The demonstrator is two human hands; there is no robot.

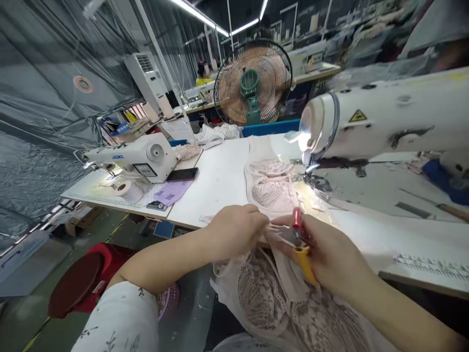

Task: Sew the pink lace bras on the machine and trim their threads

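My left hand (240, 230) pinches the edge of pale pink lace fabric at the front edge of the white table. Close beside it on the right, my right hand (322, 249) is closed round small scissors (301, 252) with red and yellow handles, their blades pointing left towards my left fingers. Fabric also passes at its fingertips. Below both hands, lace cups (260, 293) hang over the table edge onto my lap. Another lace piece (273, 188) lies flat on the table beyond my hands, beside the needle area of the sewing machine (381, 122).
A second sewing machine (146, 159), a thread spool (129, 190), a dark phone (182, 174) and purple paper (172, 192) are at the left. A fan (252, 83) stands behind the table (220, 171). At the right lies a wooden-handled tool (454, 212). A red stool (78, 283) is lower left.
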